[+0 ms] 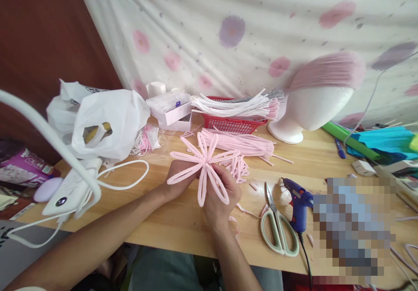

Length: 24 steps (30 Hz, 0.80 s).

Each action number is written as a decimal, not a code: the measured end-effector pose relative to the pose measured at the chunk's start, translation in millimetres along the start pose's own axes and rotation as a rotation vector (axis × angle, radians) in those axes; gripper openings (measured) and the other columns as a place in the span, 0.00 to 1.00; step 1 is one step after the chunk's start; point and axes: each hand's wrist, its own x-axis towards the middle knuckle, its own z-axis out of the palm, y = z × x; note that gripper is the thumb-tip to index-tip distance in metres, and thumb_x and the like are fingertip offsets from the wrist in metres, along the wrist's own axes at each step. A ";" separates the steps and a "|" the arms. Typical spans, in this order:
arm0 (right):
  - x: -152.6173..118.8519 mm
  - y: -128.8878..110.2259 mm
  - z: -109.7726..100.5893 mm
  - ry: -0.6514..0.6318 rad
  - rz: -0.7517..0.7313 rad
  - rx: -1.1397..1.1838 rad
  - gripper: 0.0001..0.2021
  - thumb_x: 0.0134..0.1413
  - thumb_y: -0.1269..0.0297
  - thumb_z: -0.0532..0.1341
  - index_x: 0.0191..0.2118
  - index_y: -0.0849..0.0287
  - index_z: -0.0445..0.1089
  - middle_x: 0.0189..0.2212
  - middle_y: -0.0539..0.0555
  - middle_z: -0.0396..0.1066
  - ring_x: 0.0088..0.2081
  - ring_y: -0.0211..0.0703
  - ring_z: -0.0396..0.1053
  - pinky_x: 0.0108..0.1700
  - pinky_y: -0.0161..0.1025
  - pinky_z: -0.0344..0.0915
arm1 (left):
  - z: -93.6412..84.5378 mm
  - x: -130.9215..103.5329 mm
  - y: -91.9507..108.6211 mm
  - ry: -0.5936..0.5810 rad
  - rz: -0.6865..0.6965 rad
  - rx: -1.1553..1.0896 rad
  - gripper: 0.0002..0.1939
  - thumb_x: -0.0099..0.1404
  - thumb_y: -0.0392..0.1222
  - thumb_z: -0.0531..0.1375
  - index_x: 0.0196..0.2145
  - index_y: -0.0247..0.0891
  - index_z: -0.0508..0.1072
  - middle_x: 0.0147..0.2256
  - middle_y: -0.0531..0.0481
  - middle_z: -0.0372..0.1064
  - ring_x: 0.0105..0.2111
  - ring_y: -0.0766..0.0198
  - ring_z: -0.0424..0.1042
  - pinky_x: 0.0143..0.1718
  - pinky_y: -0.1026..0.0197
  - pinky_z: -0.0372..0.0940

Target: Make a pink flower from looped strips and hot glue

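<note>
A flower of pale pink pipe cleaners (pixel 206 162), with several long looped petals spreading from one centre, is held up over the near part of the table. My left hand (pixel 180 178) is closed at its underside, fingers mostly hidden by the petals. From the other side my right hand (pixel 225 191) grips it beneath the centre, thumb up near the petals. Just behind my right hand lies a heap of folded pink pipe cleaner loops (pixel 238 168). Farther back is a bundle of straight pink pipe cleaners (pixel 240 143).
Scissors (pixel 279 230) and a blue glue gun (pixel 297 204) lie right. Behind are a red basket (pixel 230 124) of pipe cleaners, a foam head (pixel 316 103) and white boxes (pixel 173 112). A plastic bag (pixel 107 121) and white power strip (pixel 70 191) stand left. Blurred squares hide the right.
</note>
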 end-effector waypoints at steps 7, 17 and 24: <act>1.4 -6.4 1.5 -0.012 -0.074 0.030 0.05 0.53 0.66 0.67 0.37 0.56 0.78 0.33 0.53 0.77 0.34 0.45 0.74 0.39 0.44 0.72 | 0.4 -5.1 -8.2 -0.033 0.029 -0.096 0.17 0.67 0.48 0.61 0.24 0.36 0.78 0.25 0.50 0.75 0.28 0.60 0.74 0.32 0.60 0.72; 0.9 -7.8 1.2 0.017 -0.025 0.045 0.05 0.54 0.62 0.67 0.36 0.56 0.79 0.33 0.53 0.78 0.34 0.46 0.75 0.40 0.44 0.73 | 1.0 -4.0 -10.5 -0.013 0.070 -0.083 0.17 0.66 0.51 0.63 0.26 0.37 0.82 0.26 0.47 0.78 0.30 0.59 0.76 0.32 0.59 0.72; 1.9 -8.9 1.7 0.022 -0.077 0.011 0.05 0.53 0.64 0.67 0.36 0.57 0.79 0.33 0.53 0.79 0.34 0.46 0.76 0.39 0.44 0.73 | 0.4 -3.1 -5.9 -0.007 0.096 -0.047 0.19 0.67 0.52 0.62 0.26 0.37 0.82 0.25 0.48 0.78 0.28 0.61 0.75 0.32 0.60 0.72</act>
